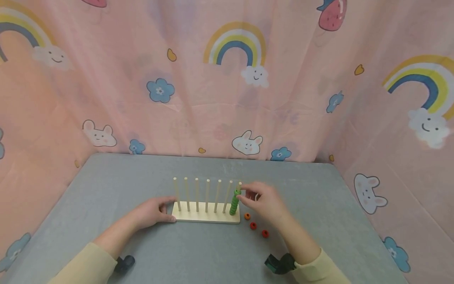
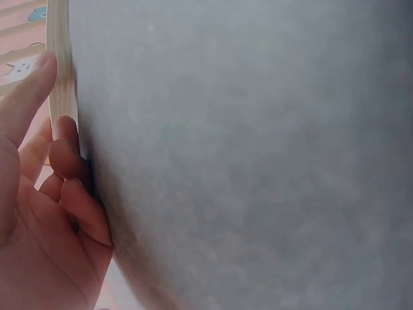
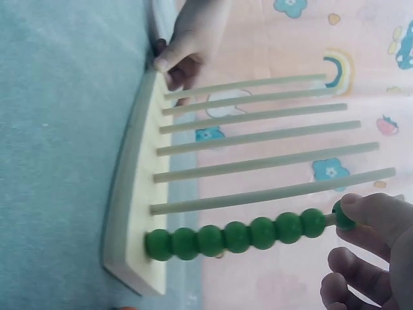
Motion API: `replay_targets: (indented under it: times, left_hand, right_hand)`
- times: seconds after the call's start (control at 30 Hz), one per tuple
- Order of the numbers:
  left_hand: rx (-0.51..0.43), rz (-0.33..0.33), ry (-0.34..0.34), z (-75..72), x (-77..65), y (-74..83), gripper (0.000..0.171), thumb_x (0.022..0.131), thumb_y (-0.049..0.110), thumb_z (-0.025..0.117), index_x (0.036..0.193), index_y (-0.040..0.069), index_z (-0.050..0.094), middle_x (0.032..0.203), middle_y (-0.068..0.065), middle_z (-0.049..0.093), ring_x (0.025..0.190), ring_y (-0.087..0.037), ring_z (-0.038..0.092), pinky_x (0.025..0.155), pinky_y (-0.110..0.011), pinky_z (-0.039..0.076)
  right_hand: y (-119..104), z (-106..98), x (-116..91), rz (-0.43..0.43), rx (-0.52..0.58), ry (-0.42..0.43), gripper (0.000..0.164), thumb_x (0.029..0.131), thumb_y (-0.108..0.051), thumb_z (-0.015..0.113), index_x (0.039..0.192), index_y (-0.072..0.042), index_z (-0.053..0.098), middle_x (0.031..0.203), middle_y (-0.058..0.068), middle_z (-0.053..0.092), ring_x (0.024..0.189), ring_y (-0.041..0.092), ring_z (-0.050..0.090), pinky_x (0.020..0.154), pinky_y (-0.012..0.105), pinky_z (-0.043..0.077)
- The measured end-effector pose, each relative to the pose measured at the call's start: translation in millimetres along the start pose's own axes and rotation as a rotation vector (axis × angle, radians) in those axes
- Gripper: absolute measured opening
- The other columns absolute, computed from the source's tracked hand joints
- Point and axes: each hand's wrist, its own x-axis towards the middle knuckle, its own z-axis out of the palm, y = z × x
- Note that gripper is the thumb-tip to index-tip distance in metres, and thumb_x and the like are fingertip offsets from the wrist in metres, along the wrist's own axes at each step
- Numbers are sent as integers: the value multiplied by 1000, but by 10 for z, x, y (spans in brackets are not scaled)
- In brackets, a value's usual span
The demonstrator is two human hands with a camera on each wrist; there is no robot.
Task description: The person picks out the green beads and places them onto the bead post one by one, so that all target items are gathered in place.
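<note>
A pale wooden peg board [image 1: 207, 217] with a row of several upright pegs rests on the table. My left hand [image 1: 150, 213] grips its left end, thumb at the front corner and fingers round the side. On the rightmost peg sits a stack of several green beads [image 3: 237, 237]. My right hand [image 1: 265, 202] pinches one more green bead [image 3: 342, 223] around the upper part of that peg, slightly above the stack. The other pegs are bare. Just right of the board lie an orange bead [image 1: 247, 216] and two red beads [image 1: 253, 225].
The grey table [image 1: 198, 252] reaches back to a pink printed curtain [image 1: 198, 118], which also hangs along both sides. Dark wrist-worn devices [image 1: 280, 264] show near both sleeves. The loose beads lie close below the right forearm.
</note>
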Motion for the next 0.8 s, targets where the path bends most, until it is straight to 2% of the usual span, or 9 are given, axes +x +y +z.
replay_targets:
  times: [0.23,0.57,0.8]
  left_hand:
    - [7,15,2,-3,-20,-12,69,78,29,85,138,7,58,69,1,50,62,-14,44,58,-31,34]
    - [5,30,-10,6,-23,6,69,79,29,84,138,7,57,70,0,51,63,-15,45,58,-32,35]
    - [-6,10,-5,58,-98,-11,69,81,28,82,142,11,54,76,0,53,67,-15,47,59,-32,37]
  right_hand:
    - [73,112,-35,-7,36,-14,25,87,-20,78,112,-17,75,78,-8,57,74,13,53,64,28,48]
    - [128,98,-83,7,50,-34,30,87,-23,78,116,-17,73,79,-8,57,75,12,54,65,28,48]
    - [271,77,-199,-59,-36,-112,35,90,-27,74,124,-18,69,91,-9,60,79,10,54,66,26,48]
